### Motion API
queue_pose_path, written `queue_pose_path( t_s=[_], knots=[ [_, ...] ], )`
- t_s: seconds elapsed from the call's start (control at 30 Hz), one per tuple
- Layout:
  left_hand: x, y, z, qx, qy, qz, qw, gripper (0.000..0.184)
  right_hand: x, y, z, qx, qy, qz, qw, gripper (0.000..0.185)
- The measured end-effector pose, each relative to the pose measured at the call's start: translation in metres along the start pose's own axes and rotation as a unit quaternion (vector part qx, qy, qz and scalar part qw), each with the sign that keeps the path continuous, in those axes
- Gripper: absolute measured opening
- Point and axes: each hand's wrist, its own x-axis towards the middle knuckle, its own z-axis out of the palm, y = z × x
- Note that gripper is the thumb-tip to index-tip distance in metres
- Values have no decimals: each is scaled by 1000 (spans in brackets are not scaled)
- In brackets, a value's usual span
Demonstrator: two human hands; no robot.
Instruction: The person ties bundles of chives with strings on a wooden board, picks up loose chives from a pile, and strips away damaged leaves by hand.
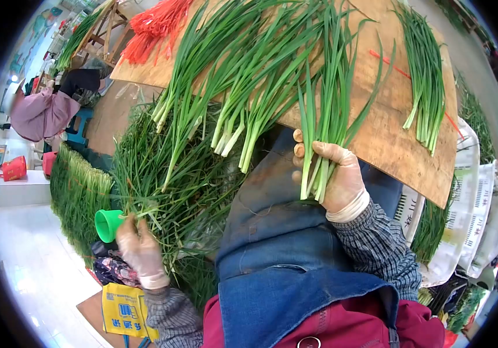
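Note:
My right hand [342, 177], in a thin pale glove, is closed around the white lower ends of a small bunch of Chinese chives [333, 81]. Their long green leaves stretch away over the wooden board [397, 130]. Low on the left, my gloved left hand [140, 249] has its thumb and fingers pinched together on some chive leaves [151, 213] at the edge of a big loose heap [144, 153]. A green plastic cup [108, 225] is right beside those fingertips. More chives [260, 81] lie fanned out, their white ends hanging past the board's near edge.
A separate chive bunch [426, 81] rests over a red tie [389, 62] on the board's right. Red strips [150, 29] are piled at its far left corner. White crates [464, 191] stand to the right. Bundled chives [78, 191] and a yellow bag [124, 310] are at left. Another person [43, 113] bends farther back.

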Motion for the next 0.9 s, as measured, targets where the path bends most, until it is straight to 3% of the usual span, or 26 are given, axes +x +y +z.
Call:
queue_pose_path(
  t_s=[0.03,0.1,0.13,0.2,0.23,0.3,0.33,0.43,0.47,0.57,0.67,0.77,0.83,0.9],
  knots=[
    [5,27,4,-143,-21,19,989,19,-1,-1,1,5,11,2,1000,33],
    [16,84,12,-288,-39,129,948,18,1,-1,0,34,-26,14,999,34],
    [16,103,21,-308,-51,138,940,18,-1,-2,4,41,-31,20,998,35],
    [29,139,32,-194,-7,218,956,21,-1,-4,5,66,-57,36,996,34],
    [33,150,37,-119,-75,208,968,21,1,-5,2,82,-80,46,992,33],
    [35,156,59,-107,-79,222,966,22,3,-8,2,115,-123,66,983,31],
    [34,158,60,-109,-59,222,967,20,-1,-8,8,75,-67,49,994,25],
    [27,165,39,-176,-13,248,953,22,-3,-2,21,-63,29,-6,998,30],
    [22,167,36,-213,1,255,943,27,-2,1,26,-75,59,-13,995,22],
    [16,175,38,-295,18,274,915,28,-3,5,32,-117,66,-23,991,20],
    [16,175,33,-393,-101,246,880,27,-1,1,24,-82,47,-13,995,24],
    [16,160,41,-558,-188,94,803,12,-3,-3,20,-62,48,-4,997,24],
    [18,154,46,-477,-92,76,871,11,-2,-3,15,-52,36,-2,998,21],
    [28,151,52,-310,4,151,939,12,-2,-4,12,-39,27,13,999,22]
  ],
)
